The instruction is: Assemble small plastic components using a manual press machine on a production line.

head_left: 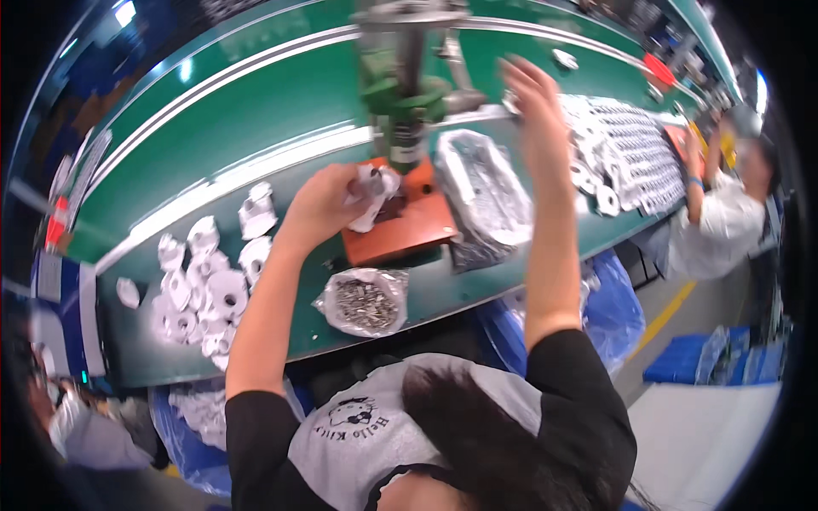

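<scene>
My left hand [325,203] is closed around a white plastic part [371,198], holding it over the orange block [400,234] beneath a green press [402,94]. The side of the part toward my palm is hidden. My right hand [538,106] is raised to the right of the press, blurred, with its fingers stretched out and nothing visibly gripped. A white piece shows beside its palm; whether it touches the hand I cannot tell. Below the block sits a clear bag of small metal pins [366,305]. A plastic-lined tray [484,187] stands right of the block.
Loose white parts [204,285] are heaped at the left of the green table. Rows of similar parts [626,149] cover its right side. Blue-lined bins [609,311] stand below the table edge. Another person [724,204] works at the far right.
</scene>
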`<state>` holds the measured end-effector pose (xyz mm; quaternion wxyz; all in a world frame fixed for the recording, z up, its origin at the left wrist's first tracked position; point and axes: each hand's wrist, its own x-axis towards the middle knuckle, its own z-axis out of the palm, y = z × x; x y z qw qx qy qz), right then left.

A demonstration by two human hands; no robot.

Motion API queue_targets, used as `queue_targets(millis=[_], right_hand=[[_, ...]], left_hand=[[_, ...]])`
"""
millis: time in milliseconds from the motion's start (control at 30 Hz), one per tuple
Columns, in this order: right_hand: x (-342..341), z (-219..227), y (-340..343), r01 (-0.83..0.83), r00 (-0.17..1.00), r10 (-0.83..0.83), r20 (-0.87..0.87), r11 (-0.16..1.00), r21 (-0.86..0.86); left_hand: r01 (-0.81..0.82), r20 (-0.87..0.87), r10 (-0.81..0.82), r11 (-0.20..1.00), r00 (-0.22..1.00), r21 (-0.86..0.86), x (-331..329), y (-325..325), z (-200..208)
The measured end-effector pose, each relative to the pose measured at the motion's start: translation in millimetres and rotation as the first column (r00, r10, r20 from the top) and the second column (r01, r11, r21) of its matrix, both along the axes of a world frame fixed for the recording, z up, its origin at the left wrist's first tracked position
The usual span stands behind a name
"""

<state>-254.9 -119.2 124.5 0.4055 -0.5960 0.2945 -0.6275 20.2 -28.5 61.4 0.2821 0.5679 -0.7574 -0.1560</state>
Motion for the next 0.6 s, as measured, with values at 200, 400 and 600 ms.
queue_targets(millis=[200, 400, 600], right_hand=[[-171.0, -144.7, 14.5, 0.604, 0.797, -0.548, -0.254, 0.725, 0.332], [-189.2, -164.3, -6.4, 0.675, 0.731, -0.624, -0.277, 0.598, 0.433], [-201.1, -186.5, -51.5, 0.599, 0.742, -0.639, -0.201, 0.497, 0.628]], left_hand=[[-0.434, -0.459, 0.445, 0.89, 0.769, 0.137, 42.0, -32.6, -29.0], [-0.539, -0.303, 0.449, 0.753, 0.84, -0.377, 91.0, -53.9, -64.6], [-0.654, 0.29, 0.622, 0.756, 0.728, 0.02, 139.4, -5.0, -42.0]])
